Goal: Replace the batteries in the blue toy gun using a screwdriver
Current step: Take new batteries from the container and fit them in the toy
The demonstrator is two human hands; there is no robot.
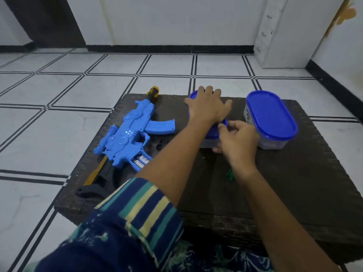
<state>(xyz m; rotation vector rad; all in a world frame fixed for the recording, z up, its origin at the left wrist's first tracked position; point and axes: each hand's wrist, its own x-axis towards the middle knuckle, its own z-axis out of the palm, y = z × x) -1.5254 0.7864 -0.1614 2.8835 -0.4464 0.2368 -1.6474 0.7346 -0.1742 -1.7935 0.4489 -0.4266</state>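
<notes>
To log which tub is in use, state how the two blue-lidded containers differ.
The middle container is under both hands: the left hand lies flat on its lid, the right hand pinches its near edge; the right container is untouched. The middle container is mostly hidden, the right container fully in view. Both are clear tubs with blue oval lids.
</notes>
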